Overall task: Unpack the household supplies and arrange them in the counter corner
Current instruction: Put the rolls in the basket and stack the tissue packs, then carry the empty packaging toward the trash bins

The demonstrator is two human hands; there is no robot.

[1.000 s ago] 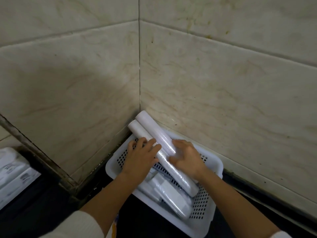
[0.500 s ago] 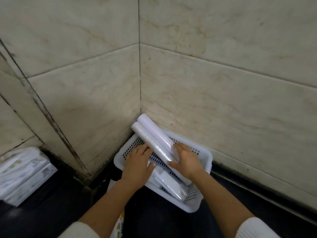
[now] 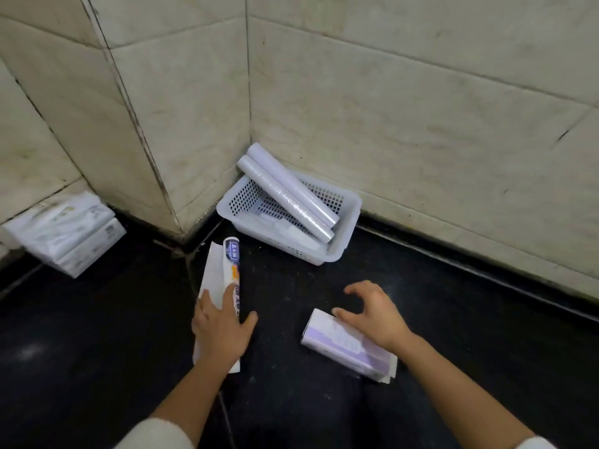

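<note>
A white perforated basket (image 3: 348, 226) sits in the tiled corner on the black counter. Two long white rolls (image 3: 291, 196) lean in it, their upper ends against the wall, with smaller white packs beneath them. My left hand (image 3: 220, 328) lies flat on a long white package with blue and orange print (image 3: 228, 270), fingers spread over it. My right hand (image 3: 372, 314) hovers with fingers apart over the far end of a white and purple tissue pack (image 3: 350, 350) lying on the counter; whether it touches the pack is unclear.
A stack of white tissue packs (image 3: 64, 231) leans against the wall at the far left. A tiled wall pillar (image 3: 155, 150) juts out between that stack and the basket. The black counter (image 3: 470, 319) stretches right along the wall.
Both hands have left the rolls in the basket and drawn back toward me. The left one now rests on the printed package, the right one is over the tissue pack. The view has pulled back.
</note>
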